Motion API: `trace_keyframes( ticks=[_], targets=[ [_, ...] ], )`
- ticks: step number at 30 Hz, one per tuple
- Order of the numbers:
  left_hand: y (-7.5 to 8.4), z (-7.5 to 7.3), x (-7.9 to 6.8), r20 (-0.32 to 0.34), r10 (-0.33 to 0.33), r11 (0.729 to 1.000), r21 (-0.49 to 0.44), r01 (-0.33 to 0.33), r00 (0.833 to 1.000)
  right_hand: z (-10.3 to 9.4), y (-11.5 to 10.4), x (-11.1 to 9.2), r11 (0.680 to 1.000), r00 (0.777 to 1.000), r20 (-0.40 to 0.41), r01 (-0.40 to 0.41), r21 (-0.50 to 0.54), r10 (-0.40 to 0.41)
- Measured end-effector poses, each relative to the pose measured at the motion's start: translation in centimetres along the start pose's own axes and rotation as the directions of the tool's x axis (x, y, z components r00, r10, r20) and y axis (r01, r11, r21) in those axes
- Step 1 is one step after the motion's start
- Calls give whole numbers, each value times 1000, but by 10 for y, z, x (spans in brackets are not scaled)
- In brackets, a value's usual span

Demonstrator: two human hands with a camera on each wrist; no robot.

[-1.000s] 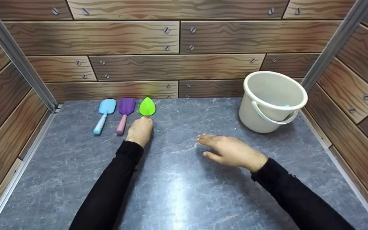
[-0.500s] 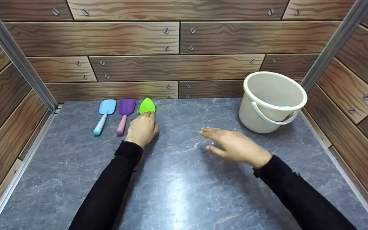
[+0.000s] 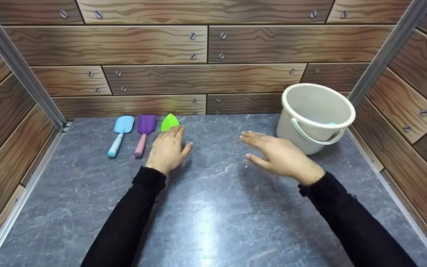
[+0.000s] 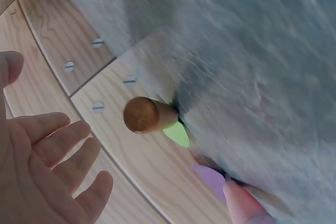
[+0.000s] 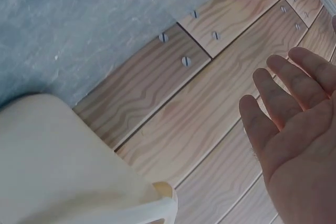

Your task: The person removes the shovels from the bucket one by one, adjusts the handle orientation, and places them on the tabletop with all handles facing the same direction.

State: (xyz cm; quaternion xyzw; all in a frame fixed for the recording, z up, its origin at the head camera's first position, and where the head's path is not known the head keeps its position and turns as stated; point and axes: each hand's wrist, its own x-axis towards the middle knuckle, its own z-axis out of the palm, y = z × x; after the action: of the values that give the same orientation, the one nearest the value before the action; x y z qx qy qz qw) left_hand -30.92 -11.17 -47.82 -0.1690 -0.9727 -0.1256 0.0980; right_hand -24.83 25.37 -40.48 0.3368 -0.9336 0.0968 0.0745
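Note:
My left hand [image 3: 167, 150] is held with its fingers extended over a small trowel with a green blade [image 3: 169, 121], hiding its handle in the head view. In the left wrist view that brown handle [image 4: 142, 115] lies apart from the fingers and palm. Left of it are a purple toy shovel [image 3: 146, 123] with a pink handle and a light blue shovel [image 3: 123, 124]. My right hand [image 3: 282, 155], thumb spread from straight fingers, holds nothing and hovers just left of a cream bucket [image 3: 285, 128].
Inside the bucket, a bit of something light blue [image 3: 331, 123] shows, mostly hidden by the rim. Its handle [image 3: 315, 140] hangs down the front. Wood-patterned walls [image 3: 154, 44] enclose the grey marbled tabletop [image 3: 213, 178] at the back and both sides.
My left hand has uncurled from the green trowel's handle, its fingers straightening. My right hand has shifted slightly away from me and toward the bucket. The trowel, shovels and bucket stay put.

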Motion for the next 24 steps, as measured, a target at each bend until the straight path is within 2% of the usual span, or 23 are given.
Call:
trace_keyframes(
  ticks=[11, 24],
  targets=[
    [13, -4, -6, -51, 68, 989, -130, -74, 996, -17, 16, 5, 998, 998, -39, -55, -26, 54],
    [34, -12, -11, -38, 121, 985, -123, -125, 992, -47, 37, 6, 988, 989, -36, -148, -46, 146]
  ],
)
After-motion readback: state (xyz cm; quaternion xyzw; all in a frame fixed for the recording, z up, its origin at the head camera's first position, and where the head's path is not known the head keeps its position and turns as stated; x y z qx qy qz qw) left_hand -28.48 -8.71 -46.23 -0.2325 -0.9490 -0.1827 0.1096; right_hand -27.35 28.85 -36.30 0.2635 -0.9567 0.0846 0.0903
